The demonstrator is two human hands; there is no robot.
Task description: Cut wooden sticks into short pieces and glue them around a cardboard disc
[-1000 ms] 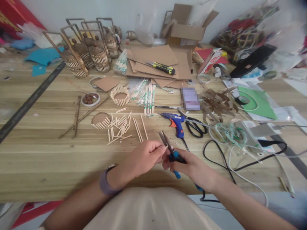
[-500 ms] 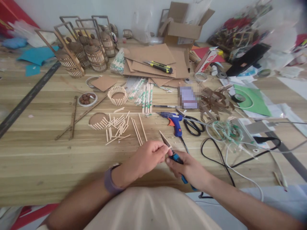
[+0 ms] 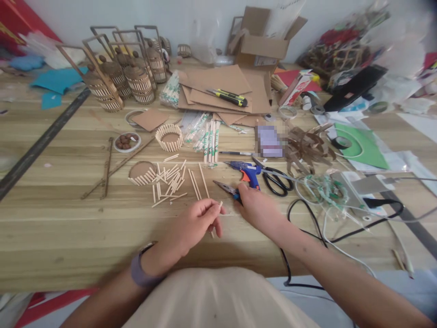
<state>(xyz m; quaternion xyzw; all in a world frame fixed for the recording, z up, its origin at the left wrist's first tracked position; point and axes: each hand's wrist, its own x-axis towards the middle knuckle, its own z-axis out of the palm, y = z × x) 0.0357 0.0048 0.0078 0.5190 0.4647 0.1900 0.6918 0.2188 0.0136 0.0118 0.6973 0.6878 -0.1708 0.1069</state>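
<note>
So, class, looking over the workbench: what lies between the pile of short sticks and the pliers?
Three longer sticks lie between the short sticks and the pliers, as the head view shows.

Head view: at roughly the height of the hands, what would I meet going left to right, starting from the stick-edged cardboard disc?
Cardboard disc → loose short sticks → left hand → pliers → right hand → tangled green-and-clear wrappers.
</note>
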